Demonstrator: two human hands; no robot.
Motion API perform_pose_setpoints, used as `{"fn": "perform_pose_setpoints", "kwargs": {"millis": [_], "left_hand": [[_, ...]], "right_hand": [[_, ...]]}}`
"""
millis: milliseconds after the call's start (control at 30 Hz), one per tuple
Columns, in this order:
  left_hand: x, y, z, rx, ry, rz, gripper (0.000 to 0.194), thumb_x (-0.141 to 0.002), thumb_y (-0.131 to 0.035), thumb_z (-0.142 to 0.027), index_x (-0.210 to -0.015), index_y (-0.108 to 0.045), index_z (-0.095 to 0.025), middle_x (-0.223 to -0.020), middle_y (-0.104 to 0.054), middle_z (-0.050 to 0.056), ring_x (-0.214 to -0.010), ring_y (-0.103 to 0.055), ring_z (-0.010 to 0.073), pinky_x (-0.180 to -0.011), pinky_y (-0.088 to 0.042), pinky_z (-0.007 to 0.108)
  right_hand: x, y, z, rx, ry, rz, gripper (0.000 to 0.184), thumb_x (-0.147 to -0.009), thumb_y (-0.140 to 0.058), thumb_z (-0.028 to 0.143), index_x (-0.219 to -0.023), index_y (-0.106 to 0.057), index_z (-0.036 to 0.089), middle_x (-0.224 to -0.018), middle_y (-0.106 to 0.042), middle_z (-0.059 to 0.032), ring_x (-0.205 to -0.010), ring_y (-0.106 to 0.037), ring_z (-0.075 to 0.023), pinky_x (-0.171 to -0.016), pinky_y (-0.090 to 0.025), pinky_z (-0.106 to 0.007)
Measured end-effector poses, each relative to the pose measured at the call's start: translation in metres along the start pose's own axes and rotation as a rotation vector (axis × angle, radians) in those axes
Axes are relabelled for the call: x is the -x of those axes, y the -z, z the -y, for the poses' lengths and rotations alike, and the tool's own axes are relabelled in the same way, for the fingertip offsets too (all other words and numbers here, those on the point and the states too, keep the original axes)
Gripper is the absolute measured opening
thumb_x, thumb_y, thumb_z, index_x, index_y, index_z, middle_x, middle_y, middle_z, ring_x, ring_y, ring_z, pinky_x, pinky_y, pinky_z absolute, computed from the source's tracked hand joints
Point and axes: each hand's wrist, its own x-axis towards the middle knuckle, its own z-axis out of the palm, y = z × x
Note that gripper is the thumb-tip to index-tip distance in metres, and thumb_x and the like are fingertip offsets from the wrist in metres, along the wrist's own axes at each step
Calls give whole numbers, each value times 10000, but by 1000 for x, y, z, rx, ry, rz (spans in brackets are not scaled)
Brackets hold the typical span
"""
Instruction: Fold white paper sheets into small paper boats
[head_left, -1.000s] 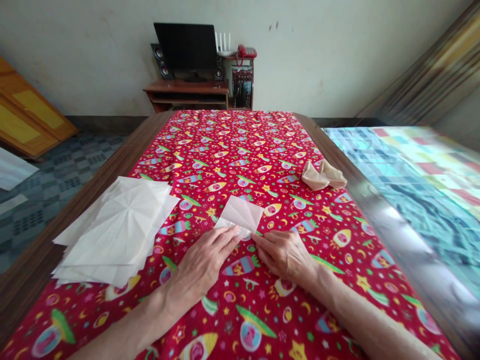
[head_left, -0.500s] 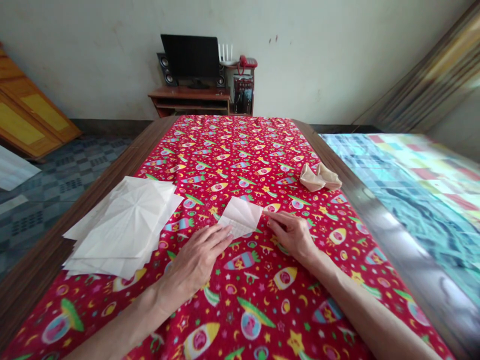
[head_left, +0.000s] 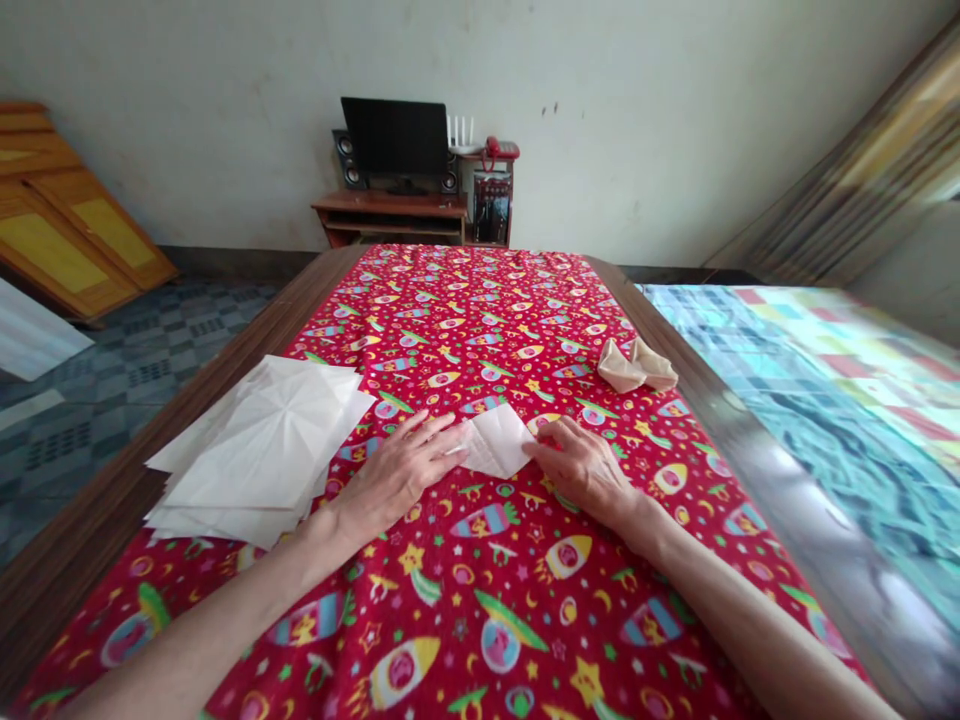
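A small folded square of white paper (head_left: pixel 495 441) lies on the red patterned cloth, one corner toward each hand. My left hand (head_left: pixel 401 465) has its thumb and forefinger at the paper's left corner, with the other fingers stretched out above it. My right hand (head_left: pixel 589 465) pinches the right corner between thumb and curled fingers. To the left sits a stack of creased white paper sheets (head_left: pixel 262 440), the top one showing fold lines that fan out from its centre. Farther right, a folded cream paper piece (head_left: pixel 637 366) with two puffed halves stands on the cloth.
The red cloth (head_left: pixel 480 580) covers most of a long brown wooden table (head_left: pixel 247 345). Beyond it stand a monitor (head_left: pixel 397 138), speakers and a red telephone (head_left: pixel 501 150). A bed with a patterned cover (head_left: pixel 795 400) is to the right, a wooden cabinet (head_left: pixel 82 215) to the left.
The paper square has turned slightly and shifted a little right. My right hand has closed onto its right corner, and my left hand has moved up to its left corner. The view has tilted slightly.
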Motion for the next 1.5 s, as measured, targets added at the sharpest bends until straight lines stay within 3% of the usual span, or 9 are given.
{"fn": "perform_pose_setpoints", "kwargs": {"millis": [233,333,467,633,733,833,900,1200,1500], "left_hand": [[-26,-2,1,-77,-35,7,348,-886,-464,-95,-1205,-585,-163,-1484,-368,49,-1398,-251,241,-1156,-191,497],[-13,-4,-12,-10,-4,4,419,-856,-415,-34,-1233,-560,-146,-1477,-384,43,-1406,-233,210,-1167,-184,450],[14,-4,-30,128,39,33,626,-754,-360,55,-1346,-445,-132,-1449,-427,54,-1392,-267,159,-1158,-229,383],[32,-7,-38,211,75,44,709,-709,-354,65,-1393,-374,-120,-1473,-385,80,-1404,-241,183,-1140,-273,410],[34,-9,-39,222,80,21,717,-715,-347,68,-1405,-354,-126,-1466,-395,88,-1403,-244,189,-1138,-275,436],[33,-10,-40,223,94,18,727,-706,-342,78,-1403,-360,-128,-1461,-404,79,-1403,-245,182,-1144,-264,430],[33,-10,-41,226,109,17,719,-707,-343,78,-1395,-376,-130,-1457,-411,72,-1403,-241,179,-1146,-262,421],[28,-5,-45,238,139,9,617,-764,-338,50,-1345,-450,-122,-1409,-469,85,-1376,-294,214,-1125,-306,440],[29,-9,-44,257,114,-8,607,-788,-329,24,-1369,-420,-128,-1428,-442,89,-1386,-265,220,-1126,-300,460]], "right_hand": [[10,17,58,-24,138,82,191,-942,-441,170,-891,-624,157,-763,-562,-44,-686,-466,-149,-557,-334,-282],[5,14,73,-44,181,86,189,-942,-455,181,-860,-623,159,-739,-563,-37,-681,-471,-151,-568,-322,-296],[0,10,74,-146,181,91,215,-948,-444,180,-830,-623,164,-799,-610,-49,-730,-516,-145,-623,-360,-292],[0,8,66,-488,0,113,180,-937,-485,225,-893,-655,182,-938,-661,-58,-847,-571,-152,-745,-437,-279],[-1,2,61,-631,-228,108,222,-936,-495,277,-816,-655,180,-782,-656,-30,-713,-577,-122,-668,-440,-231],[-5,-3,59,-568,-408,114,286,-922,-505,322,-701,-619,180,-624,-595,5,-567,-530,-103,-556,-384,-210],[-10,-4,58,-497,-437,145,295,-916,-500,331,-680,-595,182,-612,-584,10,-548,-519,-101,-538,-356,-208],[-22,-7,59,-282,-364,208,246,-935,-450,280,-742,-563,177,-682,-600,-13,-610,-540,-115,-585,-331,-215],[-26,-11,60,-136,-309,200,242,-934,-445,264,-736,-554,178,-668,-589,-11,-587,-517,-113,-553,-282,-240]]}}
